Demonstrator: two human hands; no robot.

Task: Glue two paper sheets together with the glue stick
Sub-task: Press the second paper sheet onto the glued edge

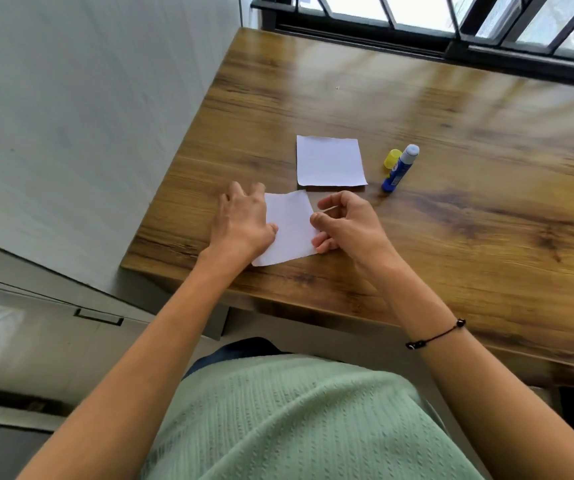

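Two small white paper sheets lie on the wooden table (417, 140). The near sheet (290, 230) is under both hands: my left hand (242, 220) rests flat on its left edge with fingers spread, and my right hand (344, 221) pinches its right edge between thumb and fingers. The far sheet (330, 161) lies flat and untouched just beyond. To its right the blue glue stick (398, 169) stands uncapped with its pale tip showing, and the yellow cap (392, 158) sits right beside it.
The table's left edge runs close to my left hand, with a white wall (88, 116) and grey drawer fronts (53, 323) beyond it. A dark window frame (452, 39) borders the far edge. Bare wood stretches to the right.
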